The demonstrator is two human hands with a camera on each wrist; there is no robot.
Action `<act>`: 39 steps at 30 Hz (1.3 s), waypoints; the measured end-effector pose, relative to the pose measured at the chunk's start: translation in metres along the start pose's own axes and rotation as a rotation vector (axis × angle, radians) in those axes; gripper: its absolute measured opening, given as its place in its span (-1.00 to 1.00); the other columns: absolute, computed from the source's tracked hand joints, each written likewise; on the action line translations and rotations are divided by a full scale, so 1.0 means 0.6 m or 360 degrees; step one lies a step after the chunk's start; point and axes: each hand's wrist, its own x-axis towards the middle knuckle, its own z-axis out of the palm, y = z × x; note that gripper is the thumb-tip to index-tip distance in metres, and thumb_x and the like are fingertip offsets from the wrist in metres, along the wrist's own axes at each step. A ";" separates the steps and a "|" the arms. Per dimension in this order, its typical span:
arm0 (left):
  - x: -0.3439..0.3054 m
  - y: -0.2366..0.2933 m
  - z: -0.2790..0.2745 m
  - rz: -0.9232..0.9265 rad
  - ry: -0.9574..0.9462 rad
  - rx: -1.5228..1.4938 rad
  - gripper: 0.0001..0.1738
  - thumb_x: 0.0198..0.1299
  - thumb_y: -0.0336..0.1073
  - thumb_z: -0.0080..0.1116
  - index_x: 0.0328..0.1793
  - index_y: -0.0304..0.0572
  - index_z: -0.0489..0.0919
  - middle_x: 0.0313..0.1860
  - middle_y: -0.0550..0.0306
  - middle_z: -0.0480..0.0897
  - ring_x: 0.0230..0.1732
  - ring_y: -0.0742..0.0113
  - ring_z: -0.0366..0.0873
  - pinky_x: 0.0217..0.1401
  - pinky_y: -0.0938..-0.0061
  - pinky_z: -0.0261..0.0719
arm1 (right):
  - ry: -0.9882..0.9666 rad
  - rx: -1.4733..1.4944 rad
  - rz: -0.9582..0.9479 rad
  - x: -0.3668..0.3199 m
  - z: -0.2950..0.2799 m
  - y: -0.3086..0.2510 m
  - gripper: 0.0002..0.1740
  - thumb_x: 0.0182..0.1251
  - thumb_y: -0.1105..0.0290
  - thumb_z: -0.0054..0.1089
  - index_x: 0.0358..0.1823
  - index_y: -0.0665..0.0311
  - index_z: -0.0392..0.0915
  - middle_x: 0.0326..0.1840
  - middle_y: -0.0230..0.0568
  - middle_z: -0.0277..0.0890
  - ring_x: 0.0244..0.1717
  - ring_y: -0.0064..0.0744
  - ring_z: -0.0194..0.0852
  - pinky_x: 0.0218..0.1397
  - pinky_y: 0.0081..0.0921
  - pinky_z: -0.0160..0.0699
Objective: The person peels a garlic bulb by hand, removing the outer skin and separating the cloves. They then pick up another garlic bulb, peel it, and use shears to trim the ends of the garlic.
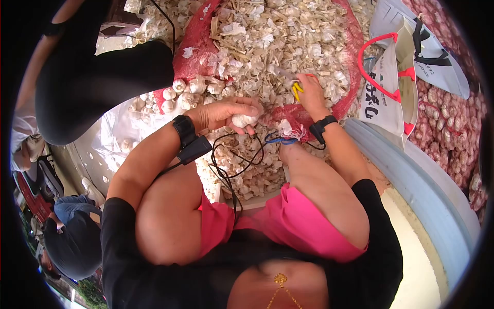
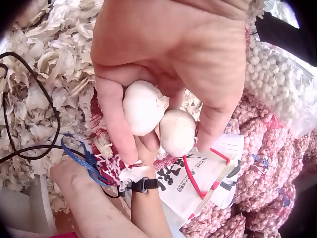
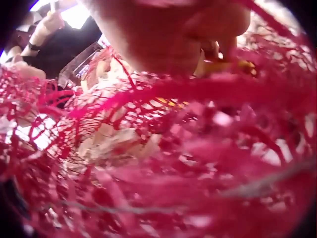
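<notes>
Through the head camera I saw the two hands apart above a spread of dry garlic skins. The left hand, near the middle, held whitish garlic bulbs at its fingertips, palm partly turned up; I judged that this grip left them exposed and easy to turn. The right hand, farther off and to the right, had its fingers curled round a yellow-handled cutting tool. Its blurred metal end seemed to point left and away, perhaps keeping the edge clear of the left fingers. Loose bulbs lay in a cluster just left of the left hand, which looked to me like placement for a short reach. Red mesh ran along both sides of the skins, probably as a wrapping beneath them, and a white tote bag stood to the right, beside filled net sacks. From the left wrist I could make out two bulbs in that hand's grip: one lay against a long finger, the other sat just beside it, between the fingers. Holding them in the fingers rather than deep in the palm seemed to keep both within easy control. The right wrist camera gave me mostly blurred red mesh close to the lens, with part of the right hand above it and a yellow piece of the tool beyond; I could not tell there whether the blades were apart or closed.
</notes>
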 end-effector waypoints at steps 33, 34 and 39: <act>0.030 -0.060 -0.039 -0.0366 0.0364 -0.0039 -0.84 0.23 -0.37 0.00 -0.12 -0.21 0.54 -0.47 0.22 0.54 -0.58 0.46 0.49 -0.67 0.64 0.40 | 0.0747 0.0046 0.0570 -0.003 -0.077 0.078 -0.59 0.14 0.38 0.32 0.03 0.07 0.45 -0.29 0.00 0.62 -0.22 0.11 0.62 -0.22 -0.04 0.53; 0.032 -0.067 -0.043 -0.0380 0.0339 -0.0044 -0.82 0.21 -0.40 0.00 -0.09 -0.22 0.53 -0.46 0.22 0.54 -0.57 0.46 0.50 -0.69 0.64 0.40 | 0.0746 0.0055 0.0568 0.016 -0.082 0.085 -0.59 0.14 0.38 0.32 0.03 0.07 0.45 -0.29 0.00 0.62 -0.22 0.11 0.62 -0.22 -0.04 0.53; 0.033 -0.074 -0.052 -0.0422 0.0283 0.0004 -0.73 0.18 -0.47 -0.03 0.00 -0.24 0.53 -0.48 0.20 0.54 -0.53 0.47 0.51 -0.71 0.62 0.41 | 0.0222 -0.0304 0.0746 0.067 -0.094 0.114 -0.58 0.19 0.37 0.25 0.09 0.05 0.39 -0.17 0.01 0.61 -0.18 0.14 0.61 -0.16 0.04 0.55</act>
